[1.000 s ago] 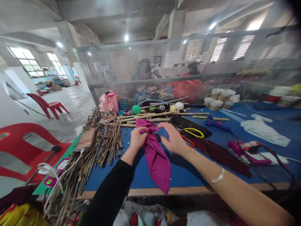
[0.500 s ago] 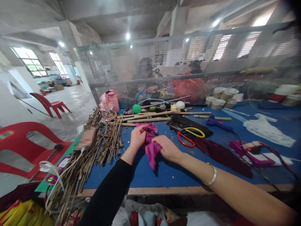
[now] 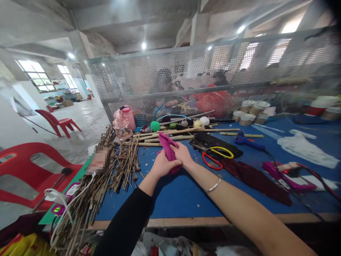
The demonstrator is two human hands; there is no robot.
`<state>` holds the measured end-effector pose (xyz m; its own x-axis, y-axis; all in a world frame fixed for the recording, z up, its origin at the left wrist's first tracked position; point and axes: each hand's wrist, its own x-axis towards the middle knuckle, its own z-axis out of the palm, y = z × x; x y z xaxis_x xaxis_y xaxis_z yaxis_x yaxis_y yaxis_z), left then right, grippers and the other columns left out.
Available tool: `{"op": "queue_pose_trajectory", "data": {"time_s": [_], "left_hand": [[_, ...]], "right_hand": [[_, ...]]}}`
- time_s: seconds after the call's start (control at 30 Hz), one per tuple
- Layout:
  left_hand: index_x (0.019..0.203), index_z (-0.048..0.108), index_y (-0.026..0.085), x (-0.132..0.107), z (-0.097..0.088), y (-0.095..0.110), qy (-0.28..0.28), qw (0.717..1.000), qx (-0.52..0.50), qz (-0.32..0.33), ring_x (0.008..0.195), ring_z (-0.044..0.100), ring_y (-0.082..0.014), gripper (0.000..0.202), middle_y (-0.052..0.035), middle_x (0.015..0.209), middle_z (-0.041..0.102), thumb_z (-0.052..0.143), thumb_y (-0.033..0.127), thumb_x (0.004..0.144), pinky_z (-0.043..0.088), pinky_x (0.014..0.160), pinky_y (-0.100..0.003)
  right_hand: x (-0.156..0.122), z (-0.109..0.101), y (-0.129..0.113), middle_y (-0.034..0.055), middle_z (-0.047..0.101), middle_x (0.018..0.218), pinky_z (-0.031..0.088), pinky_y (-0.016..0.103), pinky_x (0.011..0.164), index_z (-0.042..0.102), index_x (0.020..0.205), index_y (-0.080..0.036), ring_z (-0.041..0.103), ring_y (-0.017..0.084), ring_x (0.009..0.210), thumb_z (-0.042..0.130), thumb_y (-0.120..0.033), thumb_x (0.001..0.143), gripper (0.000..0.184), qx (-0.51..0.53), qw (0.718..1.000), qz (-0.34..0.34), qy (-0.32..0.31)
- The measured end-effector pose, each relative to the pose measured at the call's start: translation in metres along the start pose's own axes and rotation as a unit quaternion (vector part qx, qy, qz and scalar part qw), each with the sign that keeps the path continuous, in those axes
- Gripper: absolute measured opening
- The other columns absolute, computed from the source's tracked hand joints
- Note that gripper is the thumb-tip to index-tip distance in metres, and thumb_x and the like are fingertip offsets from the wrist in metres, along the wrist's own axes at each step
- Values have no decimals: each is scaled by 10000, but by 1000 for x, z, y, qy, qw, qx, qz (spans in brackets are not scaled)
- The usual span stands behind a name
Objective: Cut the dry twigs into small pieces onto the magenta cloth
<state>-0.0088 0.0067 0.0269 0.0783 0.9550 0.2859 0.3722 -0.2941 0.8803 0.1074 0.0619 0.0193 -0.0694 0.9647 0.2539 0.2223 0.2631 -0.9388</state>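
A magenta piece of cloth point(image 3: 167, 143) is bunched between my two hands above the blue tabletop point(image 3: 183, 204). My left hand point(image 3: 161, 165) grips it from below and to the left, the thumb pointing right. On the other side my right hand point(image 3: 182, 154) has its fingers closed on the upper part of the cloth, close against the left hand. Part of the fabric is hidden behind the hands. To the right lie scissors point(image 3: 213, 156) with one red and one yellow handle loop, near a dark red cloth point(image 3: 255, 179).
Dry twigs point(image 3: 124, 163) are heaped at left beside a pink jug point(image 3: 124, 122). Sticks point(image 3: 183, 133) and yarn balls point(image 3: 155, 126) lie at the back before a perforated screen point(image 3: 128, 74). A blue glue gun point(image 3: 247, 141) and white glove point(image 3: 306, 147) are at right. Two people sit beyond the screen.
My right hand has moved up and left, closer to my left hand. The cloth, which hung down below the hands, is now gathered up with its top end pointing upward.
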Motion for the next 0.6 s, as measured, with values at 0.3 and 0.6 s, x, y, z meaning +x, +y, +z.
{"op": "queue_pose_trajectory", "data": {"time_s": [0.3,0.6], "left_hand": [[678,638,129,2,-2,10,85,995,45,35,640,574,-165,264,-44,660,642,524,347,775,447,656,-276],[869,620,132,-21,17,26,126,984,-111,54,806,589,-174,304,-49,829,650,453,382,826,459,756,-271]], "right_hand": [[-12,-52,-17,63,664,842,497,300,639,615,905,-176,618,194,777,548,-563,701,442,91,963,126,-219],[-44,-36,-35,35,689,797,502,324,728,676,911,-144,625,183,740,762,-254,489,444,130,895,115,-412]]}}
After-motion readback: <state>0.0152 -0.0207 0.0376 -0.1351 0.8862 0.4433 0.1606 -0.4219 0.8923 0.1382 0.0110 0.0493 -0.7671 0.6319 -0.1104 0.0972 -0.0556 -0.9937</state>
